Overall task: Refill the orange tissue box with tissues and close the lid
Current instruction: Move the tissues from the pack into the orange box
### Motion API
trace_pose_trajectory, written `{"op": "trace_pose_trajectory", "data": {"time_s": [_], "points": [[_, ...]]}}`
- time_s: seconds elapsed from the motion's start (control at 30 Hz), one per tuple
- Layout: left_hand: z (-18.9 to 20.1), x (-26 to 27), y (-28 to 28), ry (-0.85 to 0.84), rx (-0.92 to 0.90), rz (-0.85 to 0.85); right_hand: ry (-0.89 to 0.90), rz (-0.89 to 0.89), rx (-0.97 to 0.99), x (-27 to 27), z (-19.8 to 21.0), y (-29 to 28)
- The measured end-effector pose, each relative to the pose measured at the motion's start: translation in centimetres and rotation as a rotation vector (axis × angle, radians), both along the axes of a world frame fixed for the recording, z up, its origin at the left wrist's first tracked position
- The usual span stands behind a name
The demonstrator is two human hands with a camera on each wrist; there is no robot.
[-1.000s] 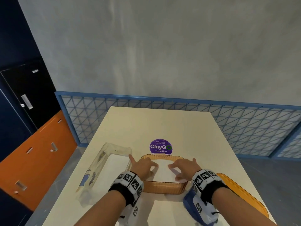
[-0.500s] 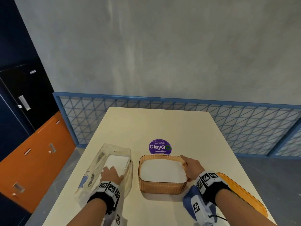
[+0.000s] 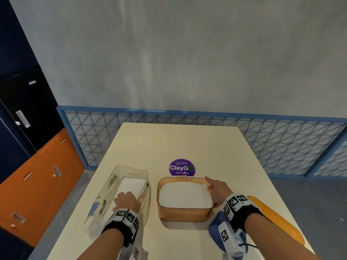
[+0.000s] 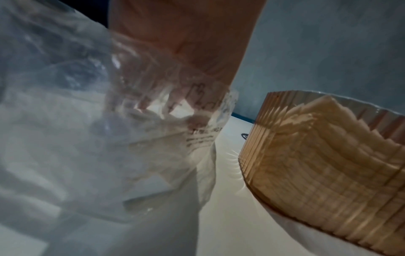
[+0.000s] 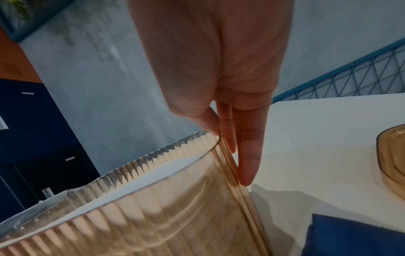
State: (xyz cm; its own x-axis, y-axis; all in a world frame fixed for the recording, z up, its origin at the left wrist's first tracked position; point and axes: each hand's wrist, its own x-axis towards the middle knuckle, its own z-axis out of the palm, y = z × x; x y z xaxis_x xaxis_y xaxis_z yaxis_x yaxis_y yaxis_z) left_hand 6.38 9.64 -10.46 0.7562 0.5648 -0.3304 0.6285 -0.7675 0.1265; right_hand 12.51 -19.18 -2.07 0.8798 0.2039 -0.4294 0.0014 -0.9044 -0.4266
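The orange tissue box [image 3: 185, 213] stands lidless mid-table, filled nearly to the rim with white tissues [image 3: 184, 196]. My right hand [image 3: 211, 186] holds its right wall, thumb at the rim and straight fingers [image 5: 247, 166] down the outside of the ribbed box [image 5: 153, 216]. To the left lies a clear plastic tissue pack [image 3: 131, 177]. My left hand [image 3: 131, 196] reaches into it. In the left wrist view its curled fingers [image 4: 153, 102] pinch the white tissues [image 4: 153, 142] under the plastic. The orange lid [image 3: 277, 222] lies flat behind my right forearm.
A purple ClayGo sticker [image 3: 182, 167] sits just beyond the box. A blue cloth [image 5: 350, 237] lies near my right wrist. The cream table [image 3: 178, 143] ends at a blue lattice fence [image 3: 262, 141]; orange and dark cabinets [image 3: 37, 175] stand left.
Both hands have left the tissues in the box. The left hand went left into the plastic pack, and the right hand shifted to the box's right wall.
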Motion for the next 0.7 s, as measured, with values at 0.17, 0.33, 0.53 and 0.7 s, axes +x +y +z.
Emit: {"op": "trace_pose_trajectory", "data": {"time_s": [0.17,0.33,0.53,0.7], "points": [[0.5,-0.4,-0.2,0.027,0.066,-0.089,-0.005,0.02,-0.009,0.1,0.0,-0.1],[4.1,-0.7,1.1,-0.136,-0.014,-0.066,-0.01,0.037,-0.023,0.4,-0.4,-0.5],[10.5,-2.2,-0.5,-0.712,-0.079,-0.063,-0.343,-0.026,0.121,1.1,0.9,0.6],[11.5,-2.9,-4.2,-0.883,-0.174,-0.441,0.298,-0.21,0.831,-0.6,7.2,5.1]]}}
